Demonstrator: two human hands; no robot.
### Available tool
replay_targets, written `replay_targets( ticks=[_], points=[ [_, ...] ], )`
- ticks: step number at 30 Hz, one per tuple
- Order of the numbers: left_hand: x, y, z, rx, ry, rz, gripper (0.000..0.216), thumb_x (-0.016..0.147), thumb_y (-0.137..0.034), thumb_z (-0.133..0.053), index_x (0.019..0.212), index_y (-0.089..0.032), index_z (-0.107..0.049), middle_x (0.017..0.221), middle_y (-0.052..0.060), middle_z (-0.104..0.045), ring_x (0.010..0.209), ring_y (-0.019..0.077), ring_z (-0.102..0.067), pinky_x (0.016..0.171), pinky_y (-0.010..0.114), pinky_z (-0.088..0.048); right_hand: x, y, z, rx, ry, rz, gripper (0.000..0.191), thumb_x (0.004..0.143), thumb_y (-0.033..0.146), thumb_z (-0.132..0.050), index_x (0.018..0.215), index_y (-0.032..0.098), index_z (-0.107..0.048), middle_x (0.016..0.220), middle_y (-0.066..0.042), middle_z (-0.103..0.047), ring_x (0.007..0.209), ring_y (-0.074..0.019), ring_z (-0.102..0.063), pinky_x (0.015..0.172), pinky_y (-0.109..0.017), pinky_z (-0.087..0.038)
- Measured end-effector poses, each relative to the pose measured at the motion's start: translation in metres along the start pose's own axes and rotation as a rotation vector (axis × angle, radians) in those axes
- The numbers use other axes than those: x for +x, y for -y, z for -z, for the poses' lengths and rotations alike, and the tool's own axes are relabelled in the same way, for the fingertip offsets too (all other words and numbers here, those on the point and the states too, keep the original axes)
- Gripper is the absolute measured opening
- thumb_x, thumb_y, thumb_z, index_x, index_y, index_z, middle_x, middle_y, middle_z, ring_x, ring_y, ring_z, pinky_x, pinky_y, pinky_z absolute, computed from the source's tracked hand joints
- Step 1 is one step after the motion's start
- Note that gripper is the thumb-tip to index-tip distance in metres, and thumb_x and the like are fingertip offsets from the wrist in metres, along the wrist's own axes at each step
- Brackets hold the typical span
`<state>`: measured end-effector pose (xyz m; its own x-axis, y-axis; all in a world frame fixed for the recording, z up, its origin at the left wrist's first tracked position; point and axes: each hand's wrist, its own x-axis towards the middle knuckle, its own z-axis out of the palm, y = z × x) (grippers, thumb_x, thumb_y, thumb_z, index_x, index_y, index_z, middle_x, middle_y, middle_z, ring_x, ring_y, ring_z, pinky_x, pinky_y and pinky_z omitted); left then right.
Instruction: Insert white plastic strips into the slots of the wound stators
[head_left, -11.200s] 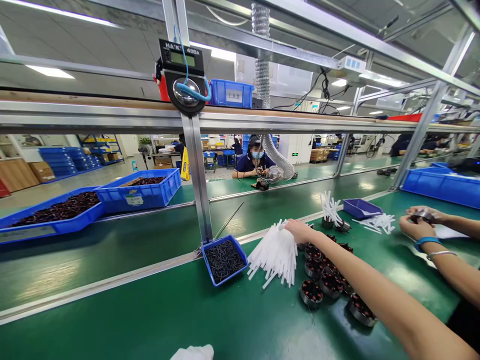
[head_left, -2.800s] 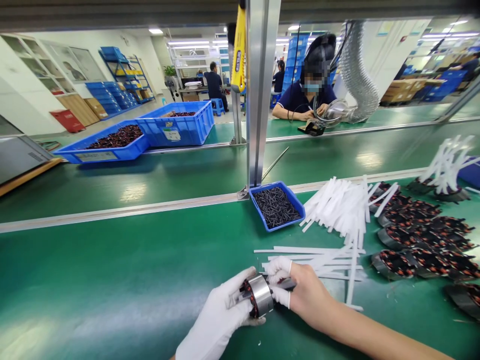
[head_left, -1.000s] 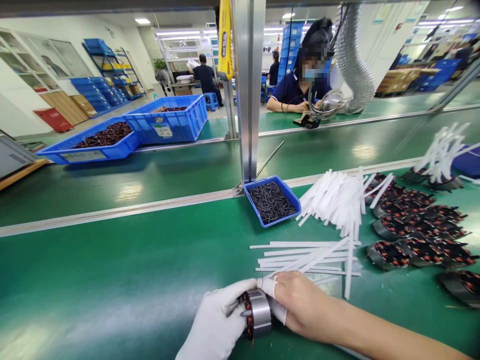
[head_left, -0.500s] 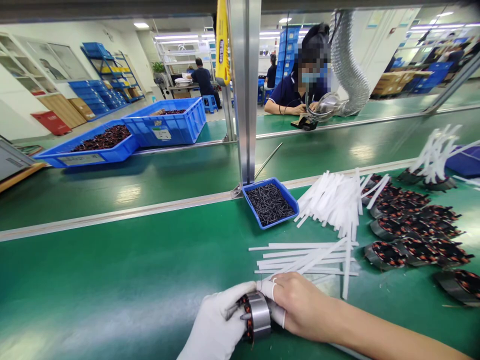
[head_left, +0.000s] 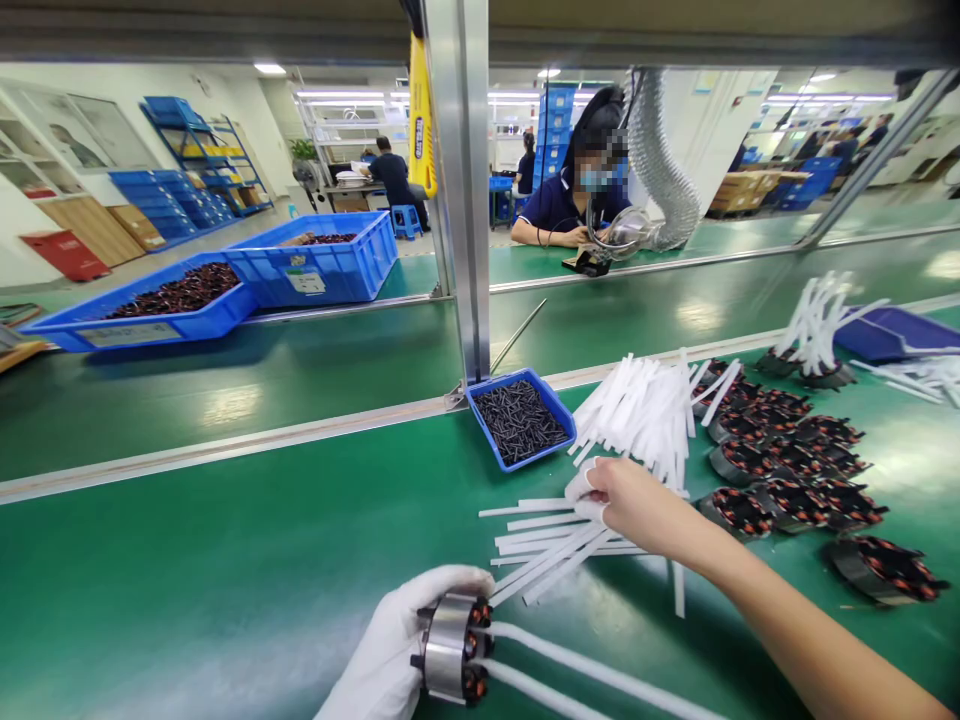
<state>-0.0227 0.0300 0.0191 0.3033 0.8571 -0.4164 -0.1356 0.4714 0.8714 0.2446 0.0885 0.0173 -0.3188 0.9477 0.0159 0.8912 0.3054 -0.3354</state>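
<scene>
My left hand (head_left: 397, 635), in a white glove, grips a motor stator (head_left: 448, 648) low in the view. The stator is a metal ring with black insulation and copper windings. Two white strips (head_left: 570, 665) stick out of its winding side and run to the lower right. My right hand (head_left: 611, 492), with white finger cots on its fingertips, reaches over loose white strips (head_left: 536, 535) lying on the green table. Its thumb and fingers are pinched together there; whether a strip is between them is hidden.
A blue tray (head_left: 472, 415) of dark pins stands by the metal post (head_left: 469, 250). Beyond my right hand lie a heap of white strips (head_left: 637, 410) and several stators (head_left: 791, 440). Across the bench are blue bins (head_left: 322, 265) and a co-worker (head_left: 585, 205) beside a flexible duct.
My right hand has left the stator and moved up and right to the strips. The stator has turned in my left hand, so its winding side with two strips faces right.
</scene>
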Motion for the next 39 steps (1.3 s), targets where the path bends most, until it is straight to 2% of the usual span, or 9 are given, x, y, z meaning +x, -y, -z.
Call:
replay_targets(
  ticks=[5,11,15,22,30,32,34,37,39],
  points=[
    [0.004,-0.004,-0.009,-0.034,-0.036,0.139,0.072,0.063,-0.025,-0.07,0.128,-0.024,-0.038,0.115,0.014,-0.059,0.064,0.0201,-0.063,0.045,0.025,-0.047,0.002,0.015,-0.02,-0.091,-0.029,-0.042,0.014,0.072,0.008,-0.05,0.065,0.015,-0.06,0.07,-0.004,-0.052,0.066,-0.0157,-0.049,0.06,-0.024,-0.035],
    [0.003,-0.008,-0.012,-0.055,-0.073,0.14,0.043,0.063,-0.021,-0.07,0.104,-0.018,-0.058,0.101,0.011,-0.066,0.079,0.0245,-0.064,0.05,0.024,-0.05,0.001,0.015,-0.024,-0.078,0.015,-0.006,0.009,0.074,0.01,-0.053,0.069,0.015,-0.059,0.073,-0.005,-0.054,0.075,-0.018,-0.051,0.065,-0.025,-0.036],
    [0.002,-0.007,-0.012,-0.072,-0.045,0.148,0.037,0.06,-0.024,-0.073,0.095,-0.017,-0.064,0.096,0.01,-0.068,0.084,0.0262,-0.063,0.055,0.026,-0.052,0.0,0.012,-0.021,-0.03,0.048,-0.005,0.007,0.071,0.01,-0.054,0.072,0.016,-0.057,0.075,-0.004,-0.056,0.075,-0.0173,-0.051,0.064,-0.024,-0.035],
    [0.001,-0.01,-0.013,-0.076,-0.039,0.161,0.037,0.06,-0.025,-0.073,0.096,-0.018,-0.065,0.095,0.009,-0.068,0.083,0.0255,-0.063,0.055,0.026,-0.052,-0.001,0.006,-0.015,0.008,0.026,-0.015,0.012,0.07,0.006,-0.052,0.071,0.016,-0.058,0.071,-0.003,-0.056,0.067,-0.0148,-0.051,0.06,-0.022,-0.035],
    [0.003,-0.008,-0.015,-0.077,-0.057,0.187,0.038,0.059,-0.02,-0.072,0.095,-0.019,-0.062,0.093,0.008,-0.067,0.082,0.0249,-0.063,0.054,0.026,-0.052,0.0,0.005,-0.008,0.001,-0.089,-0.03,0.019,0.081,0.021,-0.052,0.077,0.017,-0.069,0.069,-0.006,-0.058,0.065,-0.0174,-0.054,0.063,-0.027,-0.041],
    [0.004,-0.007,-0.015,-0.092,-0.07,0.191,0.036,0.063,-0.018,-0.068,0.098,-0.019,-0.06,0.093,0.008,-0.067,0.08,0.024,-0.063,0.055,0.027,-0.052,-0.004,0.014,-0.003,0.085,-0.122,0.022,0.021,0.083,0.022,-0.049,0.091,0.018,-0.068,0.076,-0.007,-0.06,0.071,-0.0183,-0.055,0.067,-0.028,-0.042],
    [0.004,-0.006,-0.014,-0.114,-0.067,0.204,0.037,0.066,-0.018,-0.065,0.101,-0.019,-0.057,0.093,0.007,-0.067,0.075,0.0223,-0.064,0.056,0.028,-0.052,-0.008,0.026,0.0,0.27,-0.052,0.16,0.022,0.084,0.019,-0.048,0.097,0.02,-0.066,0.079,-0.006,-0.061,0.075,-0.016,-0.055,0.068,-0.026,-0.043],
    [0.004,-0.006,-0.014,-0.132,-0.042,0.219,0.042,0.065,-0.017,-0.066,0.105,-0.018,-0.055,0.097,0.008,-0.066,0.071,0.0208,-0.063,0.058,0.03,-0.052,-0.013,0.045,-0.003,0.557,0.063,0.292,0.019,0.082,0.017,-0.049,0.087,0.018,-0.067,0.075,-0.003,-0.059,0.069,-0.0126,-0.054,0.063,-0.021,-0.043],
    [0.003,-0.006,-0.014,-0.149,-0.028,0.213,0.047,0.062,-0.017,-0.068,0.107,-0.017,-0.054,0.101,0.009,-0.064,0.073,0.0209,-0.063,0.061,0.031,-0.052,-0.015,0.055,-0.01,0.688,0.029,0.271,0.016,0.078,0.015,-0.052,0.082,0.016,-0.067,0.073,-0.003,-0.06,0.065,-0.012,-0.054,0.059,-0.021,-0.043]
  ],
)
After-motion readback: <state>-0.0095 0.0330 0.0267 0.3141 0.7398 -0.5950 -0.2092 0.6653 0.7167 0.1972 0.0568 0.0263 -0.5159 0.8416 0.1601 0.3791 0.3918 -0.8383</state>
